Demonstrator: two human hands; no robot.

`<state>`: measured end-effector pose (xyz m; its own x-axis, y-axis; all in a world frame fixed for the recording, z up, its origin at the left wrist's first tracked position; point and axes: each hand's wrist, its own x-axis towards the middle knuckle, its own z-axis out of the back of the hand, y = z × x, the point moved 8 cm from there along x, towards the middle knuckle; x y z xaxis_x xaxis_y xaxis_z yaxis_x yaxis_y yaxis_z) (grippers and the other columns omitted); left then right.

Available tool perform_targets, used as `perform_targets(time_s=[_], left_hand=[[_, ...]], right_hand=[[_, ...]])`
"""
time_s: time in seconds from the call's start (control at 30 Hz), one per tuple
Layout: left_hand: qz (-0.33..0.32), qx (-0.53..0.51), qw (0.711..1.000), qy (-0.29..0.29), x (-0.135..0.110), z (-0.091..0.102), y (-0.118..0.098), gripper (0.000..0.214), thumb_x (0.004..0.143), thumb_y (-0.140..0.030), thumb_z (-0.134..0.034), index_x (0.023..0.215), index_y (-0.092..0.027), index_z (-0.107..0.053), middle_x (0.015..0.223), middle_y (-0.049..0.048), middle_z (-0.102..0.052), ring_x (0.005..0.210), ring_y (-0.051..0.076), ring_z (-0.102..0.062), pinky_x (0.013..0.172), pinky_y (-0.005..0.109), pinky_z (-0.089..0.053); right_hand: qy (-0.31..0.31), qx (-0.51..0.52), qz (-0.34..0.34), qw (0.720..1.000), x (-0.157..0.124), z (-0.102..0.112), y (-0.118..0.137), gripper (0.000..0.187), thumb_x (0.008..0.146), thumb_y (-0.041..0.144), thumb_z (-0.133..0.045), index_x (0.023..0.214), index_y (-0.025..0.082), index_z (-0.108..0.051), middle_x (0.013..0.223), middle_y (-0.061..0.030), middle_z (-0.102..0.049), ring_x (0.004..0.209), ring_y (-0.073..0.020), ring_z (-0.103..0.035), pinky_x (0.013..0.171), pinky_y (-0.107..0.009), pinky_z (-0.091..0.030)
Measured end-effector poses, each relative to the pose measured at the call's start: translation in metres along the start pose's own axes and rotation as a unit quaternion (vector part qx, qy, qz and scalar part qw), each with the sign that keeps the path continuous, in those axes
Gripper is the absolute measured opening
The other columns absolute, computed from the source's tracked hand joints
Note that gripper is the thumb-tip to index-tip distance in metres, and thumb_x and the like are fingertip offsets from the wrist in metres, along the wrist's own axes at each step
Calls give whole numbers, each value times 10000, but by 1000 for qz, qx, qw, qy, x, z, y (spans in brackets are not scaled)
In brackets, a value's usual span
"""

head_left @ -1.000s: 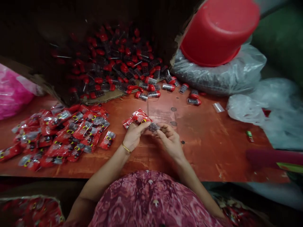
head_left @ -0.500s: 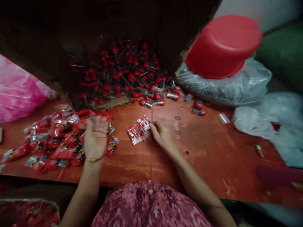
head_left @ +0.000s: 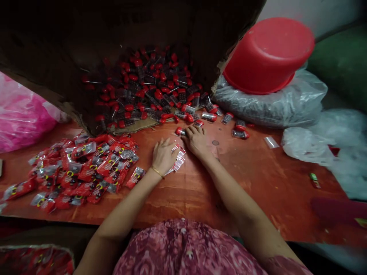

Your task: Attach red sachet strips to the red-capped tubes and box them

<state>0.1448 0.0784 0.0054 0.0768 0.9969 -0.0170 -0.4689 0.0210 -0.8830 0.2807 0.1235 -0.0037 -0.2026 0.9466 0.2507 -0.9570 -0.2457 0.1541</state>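
- I am seeing the left hand (head_left: 164, 157) lying palm-down with its fingers loosely extended, partly covering some flat red packets (head_left: 179, 162) on the red table (head_left: 246, 183); I cannot tell whether it is pinching one.
- A gold bracelet (head_left: 157, 172) is circling that wrist.
- I am finding the right hand (head_left: 197, 142) just beyond those packets, its bent fingers resting at a red-capped tube (head_left: 180, 131); from here I cannot tell whether they are closing on it.
- More red-capped tubes (head_left: 157, 93) are spilling from a dark cardboard box (head_left: 57, 91) ahead of both hands.
- To the left I am viewing a heap of filled packets (head_left: 91, 168), with a single packet (head_left: 135, 177) lying at its right edge.
- On the right, an upturned red tub (head_left: 275, 57) is sitting on a clear plastic bag (head_left: 266, 107).
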Motion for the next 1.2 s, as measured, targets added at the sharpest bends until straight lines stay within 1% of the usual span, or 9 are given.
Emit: perform_targets(time_s=[0.17, 0.37, 0.6, 0.7, 0.8, 0.93, 1.0, 1.1, 1.2], left_hand=[[-48, 183, 980, 58, 13, -21, 2, 187, 707, -297, -655, 877, -265, -728, 1307, 86, -550, 1330, 363, -291, 1087, 540, -103], [-51, 169, 983, 54, 6, -23, 6, 156, 749, -276, -601, 815, -285, -742, 1255, 79, -591, 1325, 359, -301, 1083, 563, -76], [-66, 192, 979, 20, 3, -17, -3, 208, 798, -317, -546, 875, -277, -734, 1248, 85, -599, 1289, 329, -381, 1065, 570, -176], [-97, 236, 967, -14, -5, -12, -19, 255, 826, -344, -515, 958, -263, -718, 1269, 97, -582, 1279, 310, -408, 1060, 551, -228], [-130, 238, 962, -26, -16, -11, -33, 274, 833, -323, -508, 1015, -252, -699, 1290, 98, -564, 1287, 302, -404, 1071, 535, -231], [-71, 118, 988, -70, -26, 3, -29, 396, 806, -372, -544, 1143, -182, -627, 1248, 134, -591, 1185, 283, -513, 1006, 453, -362], [13, 0, 999, -31, -29, 0, -15, 419, 786, -463, -548, 1036, -149, -668, 1023, 121, -690, 946, 251, -631, 835, 376, -479], [120, -184, 972, 78, -39, -26, -2, 436, 721, -568, -572, 711, -144, -676, 630, 28, -638, 614, 155, -586, 582, 266, -479], [144, -297, 943, 49, -43, -37, -1, 386, 625, -520, -688, 617, -138, -631, 545, -16, -559, 538, 99, -499, 537, 218, -439]], right_hand=[[-33, -7, -46, 998, -60, 14, -31, 350, 884, 399, -466, 1090, 150, -599, 1111, -132, -633, 1052, -279, -472, 871, -392, -301], [-54, -10, -108, 993, -107, 20, -48, 389, 860, 415, -489, 1106, 134, -597, 1137, -159, -618, 1066, -296, -476, 868, -414, -319], [-131, 151, -117, 973, -118, 54, -19, 316, 873, 384, -461, 1004, 153, -633, 1017, -127, -669, 932, -240, -561, 842, -382, -395], [-95, 326, -132, 931, -102, 47, 3, 330, 858, 421, -474, 992, 162, -628, 921, -93, -680, 805, -193, -594, 741, -317, -446], [-60, 489, -162, 855, -85, 28, 18, 329, 841, 442, -468, 899, 166, -638, 783, -43, -662, 678, -151, -572, 636, -264, -447], [-115, 549, -219, 798, -82, 20, 8, 338, 814, 445, -472, 633, 174, -559, 555, 28, -507, 530, -101, -430, 533, -230, -376], [-152, 537, -255, 789, -88, 23, -2, 364, 805, 453, -480, 557, 187, -474, 507, 54, -412, 497, -84, -348, 499, -222, -327], [-189, 521, -273, 786, -96, 30, -6, 389, 798, 451, -483, 519, 198, -390, 499, 65, -337, 495, -76, -296, 486, -219, -286], [-190, 526, -254, 789, -98, 35, 4, 375, 798, 447, -482, 529, 196, -409, 505, 62, -344, 497, -77, -296, 478, -218, -277]])
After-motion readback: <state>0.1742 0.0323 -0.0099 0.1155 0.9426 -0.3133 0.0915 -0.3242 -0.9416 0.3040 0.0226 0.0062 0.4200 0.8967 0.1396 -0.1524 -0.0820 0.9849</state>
